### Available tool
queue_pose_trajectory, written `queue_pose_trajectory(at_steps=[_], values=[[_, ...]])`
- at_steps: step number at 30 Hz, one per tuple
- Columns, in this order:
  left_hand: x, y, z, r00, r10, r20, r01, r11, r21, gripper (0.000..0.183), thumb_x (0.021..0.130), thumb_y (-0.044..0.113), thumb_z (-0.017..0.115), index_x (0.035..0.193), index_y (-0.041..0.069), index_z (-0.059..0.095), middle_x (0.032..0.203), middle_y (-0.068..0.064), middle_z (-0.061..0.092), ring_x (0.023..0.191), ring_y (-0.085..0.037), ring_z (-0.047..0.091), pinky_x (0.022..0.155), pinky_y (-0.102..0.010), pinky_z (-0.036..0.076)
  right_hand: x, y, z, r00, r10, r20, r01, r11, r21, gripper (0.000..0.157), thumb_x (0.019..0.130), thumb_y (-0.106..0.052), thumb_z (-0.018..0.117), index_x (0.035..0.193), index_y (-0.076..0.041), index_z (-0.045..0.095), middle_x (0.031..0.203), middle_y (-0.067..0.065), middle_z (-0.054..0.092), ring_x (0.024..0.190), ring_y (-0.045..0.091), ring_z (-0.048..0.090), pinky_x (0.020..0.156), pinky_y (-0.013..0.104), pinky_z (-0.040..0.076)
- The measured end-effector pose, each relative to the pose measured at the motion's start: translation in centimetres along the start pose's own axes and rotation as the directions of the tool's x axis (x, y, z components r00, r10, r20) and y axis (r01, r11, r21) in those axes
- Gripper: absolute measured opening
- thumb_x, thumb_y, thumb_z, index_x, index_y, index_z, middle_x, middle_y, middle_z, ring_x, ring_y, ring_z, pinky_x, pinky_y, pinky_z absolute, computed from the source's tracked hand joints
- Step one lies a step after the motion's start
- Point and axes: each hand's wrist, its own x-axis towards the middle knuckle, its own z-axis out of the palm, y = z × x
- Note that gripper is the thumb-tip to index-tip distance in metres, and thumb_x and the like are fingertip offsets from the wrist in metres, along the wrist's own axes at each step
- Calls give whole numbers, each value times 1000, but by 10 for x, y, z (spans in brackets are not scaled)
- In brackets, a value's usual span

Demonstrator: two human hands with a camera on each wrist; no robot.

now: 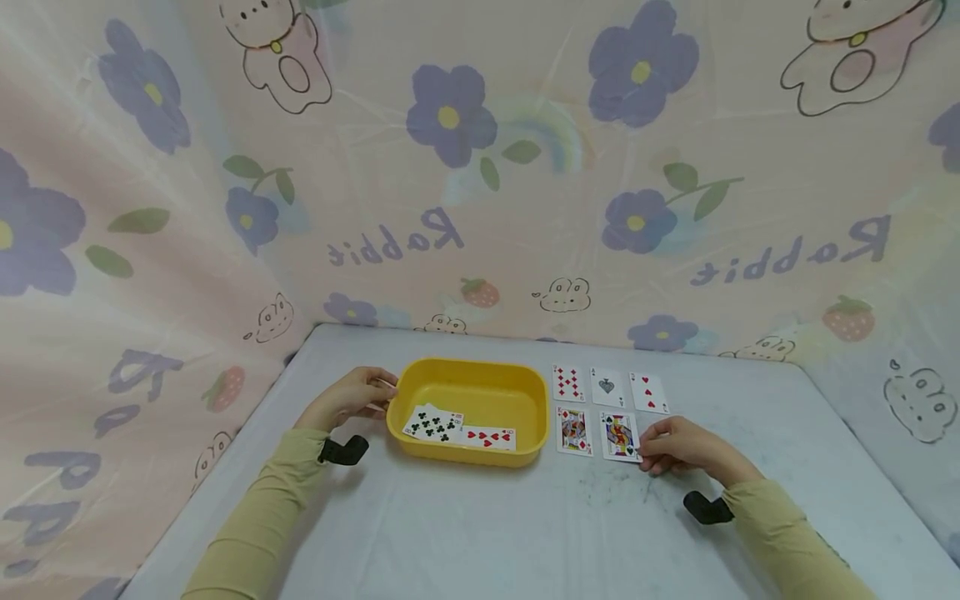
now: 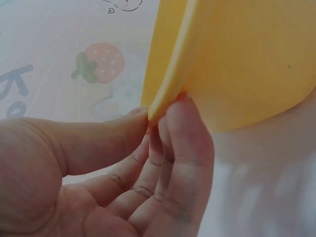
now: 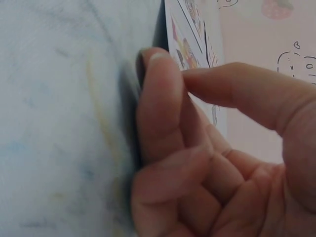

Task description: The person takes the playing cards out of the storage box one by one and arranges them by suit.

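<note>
At its left end, the rim of a yellow plastic tub (image 1: 471,457) is pinched by my left hand (image 1: 351,398), thumb on the outside in the left wrist view. A few playing cards lie face up in the tub, among them a clubs card (image 1: 433,423) and a hearts card (image 1: 488,438). My right hand (image 1: 684,447) pinches the lower right edge of a jack of spades (image 1: 619,435) between thumb and fingers. In the right wrist view that card (image 3: 183,49) stands slightly off the table, with its corner hidden by the fingers.
Left of the jack is a face card with a red diamond (image 1: 573,432). Behind them lie a diamonds number card (image 1: 567,383), an ace of spades (image 1: 607,387) and a three of hearts (image 1: 648,392). Patterned curtains (image 1: 517,250) rise around the white table (image 1: 465,533).
</note>
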Motion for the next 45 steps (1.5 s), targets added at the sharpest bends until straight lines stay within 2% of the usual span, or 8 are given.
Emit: queue_pose_trajectory(at_steps=[14,20,25,28,32,38,42,45], values=[[-1,0,-1,1000,20,17,-20,1000,8,29,98,7,54,124,-5,50,103,-18,61,82,-22,60,71,-34,56,-5,-4,4,998,18,-53,-21,998,-52,18,87,-17,69,94,-2,62,70,6,67,58,14,63,47,22,38],[0,-1,0,999,23,26,-23,1000,4,29,97,7,54,124,-5,50,104,-19,61,83,-23,60,73,-34,56,-13,-13,-5,996,-39,-83,32,995,-92,19,89,-16,66,96,1,64,71,7,66,60,18,62,51,27,44],[0,0,-1,999,31,24,-31,1000,5,29,97,7,54,123,-5,50,101,-17,61,82,-22,60,74,-36,56,-10,-43,-11,978,-204,-46,198,974,-110,27,94,-16,61,108,6,60,88,15,69,78,28,65,63,34,52],[-1,0,-1,999,32,22,-32,999,5,28,98,6,54,123,-6,50,100,-17,61,81,-22,60,74,-37,56,-4,-71,-9,945,-324,36,326,940,-100,28,96,-15,58,114,8,57,99,19,68,90,34,65,74,41,55],[0,-2,0,999,29,20,-29,1000,-4,29,97,6,54,123,-6,50,102,-18,62,82,-22,60,74,-37,56,7,-109,3,897,-413,157,428,901,-74,28,96,-15,58,116,5,58,104,16,67,95,30,64,80,41,55],[1,-2,2,1000,18,7,-18,1000,2,28,97,7,55,122,-4,52,102,-18,63,83,-23,61,72,-34,56,27,-157,31,851,-448,274,472,882,-23,28,95,-14,60,119,0,60,109,13,66,101,28,63,88,43,52],[0,-1,-1,1000,17,-1,-17,1000,13,28,97,7,55,122,-4,52,101,-17,62,84,-23,60,72,-33,56,42,-178,48,842,-437,316,460,888,2,28,95,-12,61,120,0,60,112,15,66,105,33,61,90,45,50],[1,-2,-1,1000,22,7,-22,1000,13,29,97,8,55,123,-4,51,101,-17,62,83,-23,60,73,-33,56,53,-185,60,848,-411,335,439,899,-10,27,95,-12,60,119,0,60,112,16,65,106,36,60,90,43,50]])
